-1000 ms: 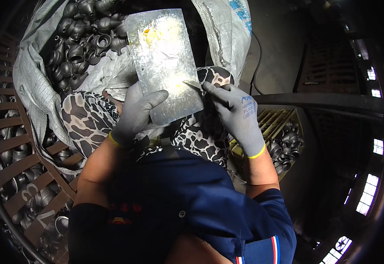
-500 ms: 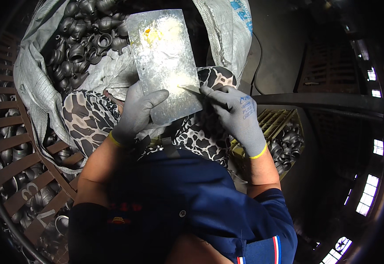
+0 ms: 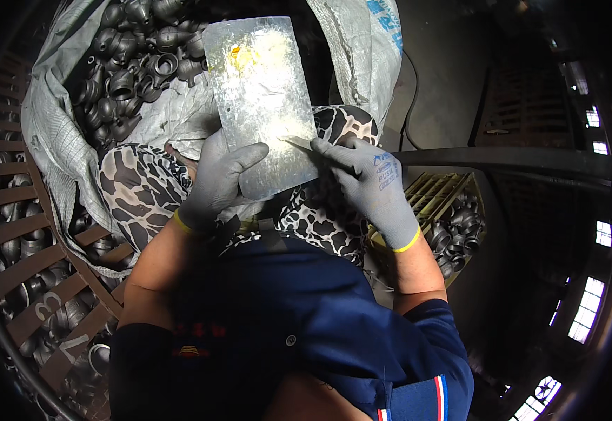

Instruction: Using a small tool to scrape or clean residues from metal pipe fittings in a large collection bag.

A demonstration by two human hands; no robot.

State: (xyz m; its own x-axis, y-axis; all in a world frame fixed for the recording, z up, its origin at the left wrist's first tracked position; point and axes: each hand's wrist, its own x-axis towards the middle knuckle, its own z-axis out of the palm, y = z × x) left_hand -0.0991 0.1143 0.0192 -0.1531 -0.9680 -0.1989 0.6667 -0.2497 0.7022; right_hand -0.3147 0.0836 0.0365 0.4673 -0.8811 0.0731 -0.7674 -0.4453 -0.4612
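Note:
A shiny rectangular metal sheet [image 3: 260, 105] with a yellow-orange smear near its far end is held over my lap. My left hand [image 3: 215, 175], in a grey glove, grips its near left edge, thumb on top and fingers hidden beneath. My gloved right hand [image 3: 373, 179] is closed around a thin pointed tool, like a small blade [image 3: 296, 142]. The tool's tip lies over the near right part of the sheet; whether it touches cannot be told. Its handle is hidden in the glove.
Beyond my knees, a large woven sack [image 3: 53, 112] holds many dark metal fittings [image 3: 122, 83]. A brown slatted crate [image 3: 22, 231] with more fittings stands at left. To the right is a yellowish crate [image 3: 436, 189] with dark fittings. A black cable [image 3: 410, 105] runs along the floor.
My right hand has shifted slightly left, bringing the pointed tool a little further over the sheet. The left hand and its hold on the sheet look almost the same.

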